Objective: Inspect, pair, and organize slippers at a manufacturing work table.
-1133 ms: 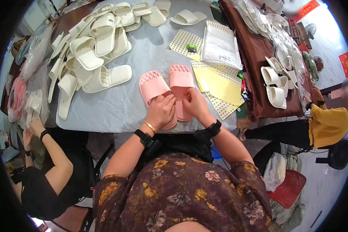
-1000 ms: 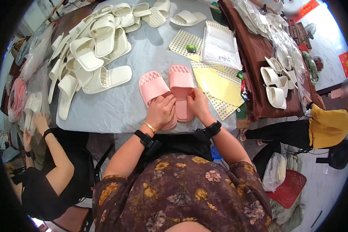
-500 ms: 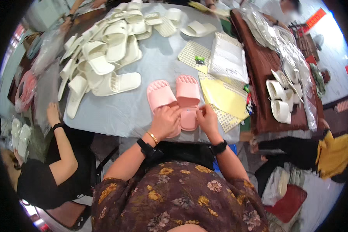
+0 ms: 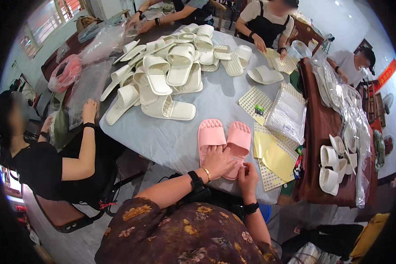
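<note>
Two pink slippers, a left-hand one (image 4: pixel 210 134) and a right-hand one (image 4: pixel 240 136), lie side by side near the table's front edge, toes pointing away from me. My left hand (image 4: pixel 219 161) rests across them, fingers spread over the left slipper's footbed and reaching the right slipper's inner edge. Beside the right slipper's heel, my right hand (image 4: pixel 248 177) has thumb and fingertips pinched together. Anything in that pinch is too small to make out. A small dark mark shows on the right slipper's footbed between my hands.
White slippers (image 4: pixel 158 75) are heaped at the back left. Dotted sticker sheets (image 4: pixel 251 101), yellow backing paper (image 4: pixel 279 160) and a stack of clear plastic bags (image 4: pixel 287 113) lie to the right. More white slippers (image 4: pixel 329 181) sit on a brown surface. A co-worker (image 4: pixel 77 169) sits at left; others work across the table.
My view has tilted up and swung left, showing more co-workers. My left hand has flattened over the slippers; my right hand remains by the right slipper's heel.
</note>
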Available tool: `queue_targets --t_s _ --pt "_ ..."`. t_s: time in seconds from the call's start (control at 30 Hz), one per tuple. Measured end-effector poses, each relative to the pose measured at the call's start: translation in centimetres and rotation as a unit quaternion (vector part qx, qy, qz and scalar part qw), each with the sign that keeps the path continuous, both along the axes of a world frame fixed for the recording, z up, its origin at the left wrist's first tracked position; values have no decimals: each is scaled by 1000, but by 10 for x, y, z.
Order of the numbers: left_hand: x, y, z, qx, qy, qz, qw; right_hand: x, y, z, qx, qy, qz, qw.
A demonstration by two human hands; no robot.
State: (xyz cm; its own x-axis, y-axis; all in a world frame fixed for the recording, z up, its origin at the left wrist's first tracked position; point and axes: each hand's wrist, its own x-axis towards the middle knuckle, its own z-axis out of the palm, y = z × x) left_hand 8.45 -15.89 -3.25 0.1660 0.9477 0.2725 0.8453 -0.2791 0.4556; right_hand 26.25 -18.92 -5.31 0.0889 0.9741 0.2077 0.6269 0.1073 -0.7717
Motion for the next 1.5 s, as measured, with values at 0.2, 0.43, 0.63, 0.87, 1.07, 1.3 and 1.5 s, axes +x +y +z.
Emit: queue_targets --t_s 0.2,0.43,0.63,0.87,1.07,1.3,1.5 --pt "-7 0 11 4 -14 21 1000 1 -2 2 2 39 2 999" --pt "-77 11 57 66 -67 32 995 1 -2 3 -1 47 -10 999" --pt "-201 126 153 198 187 70 960 2 -1 1 -9 38 -15 999" --pt "-201 107 86 112 84 119 983 6 2 -9 -15 105 -17 994" --pt "-140 24 7 -16 -23 4 1000 52 11 21 -60 383 -41 921" --pt "-104 -23 -35 -47 -96 -9 994 196 21 100 247 34 -295 922" --pt "-98 -31 -44 22 -82 -16 996 312 29 136 89 -265 -483 830"
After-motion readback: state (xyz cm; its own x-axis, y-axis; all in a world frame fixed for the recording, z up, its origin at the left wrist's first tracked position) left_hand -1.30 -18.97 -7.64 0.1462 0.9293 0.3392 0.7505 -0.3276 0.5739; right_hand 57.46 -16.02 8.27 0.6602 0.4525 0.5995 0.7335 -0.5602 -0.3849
